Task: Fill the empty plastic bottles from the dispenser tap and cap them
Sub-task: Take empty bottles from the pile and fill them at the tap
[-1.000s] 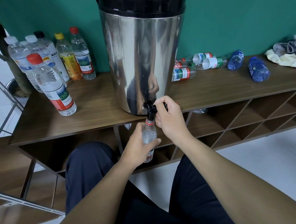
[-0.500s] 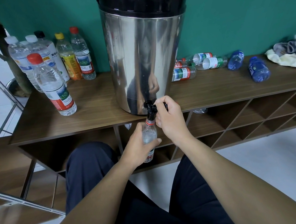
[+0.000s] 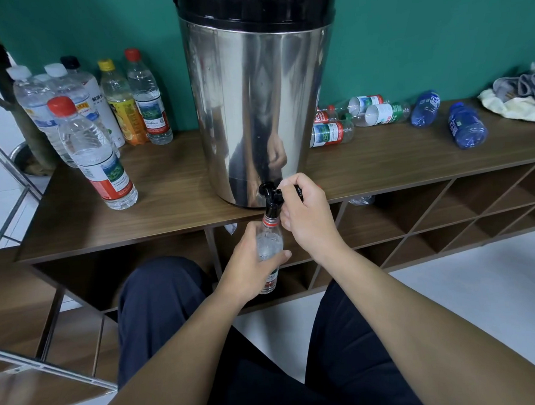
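Left hand wrapped round bottle at frame centre, long axis upright, mouth up against tap. Right hand curled on tap lever, beside dispenser. No visible shift from half a second ago.

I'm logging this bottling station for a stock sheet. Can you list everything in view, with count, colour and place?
dispenser: one, steel with black lid, on the shelf top
tap: one, black, dispenser's base
bottle being filled: one, clear, under the tap
capped bottles: about seven, upright, left of dispenser
blue bottles: two, lying at right
clear bottles: about four, lying right of dispenser
cloths: grey and cream, far right
left hand: grips the bottle
right hand: on the tap handle
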